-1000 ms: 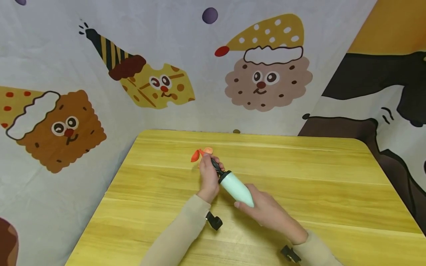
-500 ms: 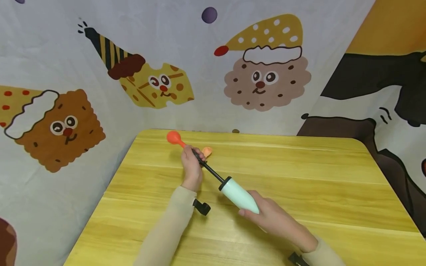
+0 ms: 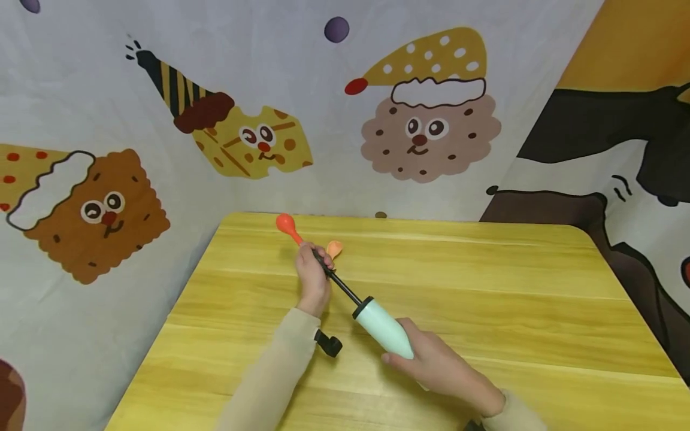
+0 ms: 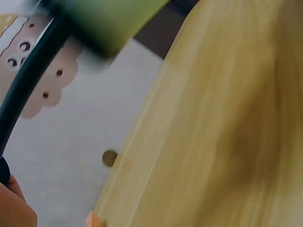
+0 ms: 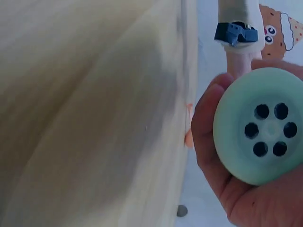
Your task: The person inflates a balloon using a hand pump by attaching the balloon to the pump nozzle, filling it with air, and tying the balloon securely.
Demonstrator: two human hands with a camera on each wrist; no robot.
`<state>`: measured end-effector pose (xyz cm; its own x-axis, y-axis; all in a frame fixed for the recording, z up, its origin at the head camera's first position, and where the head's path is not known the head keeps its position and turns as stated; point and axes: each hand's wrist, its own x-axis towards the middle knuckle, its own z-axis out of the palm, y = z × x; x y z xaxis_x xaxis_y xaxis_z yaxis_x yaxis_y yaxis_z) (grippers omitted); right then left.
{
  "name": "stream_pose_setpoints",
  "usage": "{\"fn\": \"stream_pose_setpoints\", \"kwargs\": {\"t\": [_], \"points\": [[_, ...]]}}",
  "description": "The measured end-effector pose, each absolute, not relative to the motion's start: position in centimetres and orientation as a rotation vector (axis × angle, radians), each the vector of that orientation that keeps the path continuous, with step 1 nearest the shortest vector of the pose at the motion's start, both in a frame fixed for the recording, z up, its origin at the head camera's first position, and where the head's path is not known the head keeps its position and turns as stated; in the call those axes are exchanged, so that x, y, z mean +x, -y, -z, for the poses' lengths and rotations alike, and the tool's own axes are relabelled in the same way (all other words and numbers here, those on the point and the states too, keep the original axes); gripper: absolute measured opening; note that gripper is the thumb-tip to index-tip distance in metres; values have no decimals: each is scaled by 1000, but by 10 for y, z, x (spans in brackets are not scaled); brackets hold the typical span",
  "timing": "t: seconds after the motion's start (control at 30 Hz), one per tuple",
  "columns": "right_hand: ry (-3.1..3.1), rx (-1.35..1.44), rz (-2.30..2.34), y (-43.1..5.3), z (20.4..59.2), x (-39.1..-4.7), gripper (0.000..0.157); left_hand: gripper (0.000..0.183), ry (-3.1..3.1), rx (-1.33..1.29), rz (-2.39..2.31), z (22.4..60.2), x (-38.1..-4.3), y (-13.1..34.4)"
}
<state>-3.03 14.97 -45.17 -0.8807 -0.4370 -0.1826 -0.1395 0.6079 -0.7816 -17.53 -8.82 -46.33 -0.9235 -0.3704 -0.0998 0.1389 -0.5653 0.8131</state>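
Observation:
A hand balloon pump with a mint-green barrel point(image 3: 384, 328) and a thin black rod point(image 3: 345, 288) is drawn out between both hands. My left hand point(image 3: 312, 272) grips the black nozzle end, fingers around the neck of a small, partly swollen red balloon point(image 3: 285, 224). Around the barrel's rear end curls my right hand point(image 3: 439, 365). In the right wrist view, the barrel's round end point(image 5: 265, 127) shows several dark holes. The left wrist view catches the rod point(image 4: 33, 75) and a blurred edge of the barrel point(image 4: 109, 23).
An orange uninflated balloon point(image 3: 335, 248) lies on the wooden table point(image 3: 485, 287) just beyond my left hand. Behind the table hangs a white cloth point(image 3: 334, 149) printed with cartoon biscuits and cheese. Black wrist cameras point(image 3: 329, 344) are strapped over the sleeves.
The pump was pushed together a second ago, then pulled apart, exposing the rod. My left hand moved left and away. The limp red balloon has rounded out; lately the rod shortened slightly.

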Motion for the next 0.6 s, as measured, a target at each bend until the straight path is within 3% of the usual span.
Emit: {"fn": "stream_pose_setpoints", "kwargs": {"t": [0.6], "points": [[-2527, -454, 1228, -119, 442, -62, 68, 37, 1410, 273, 2612, 459, -156, 59]]}}
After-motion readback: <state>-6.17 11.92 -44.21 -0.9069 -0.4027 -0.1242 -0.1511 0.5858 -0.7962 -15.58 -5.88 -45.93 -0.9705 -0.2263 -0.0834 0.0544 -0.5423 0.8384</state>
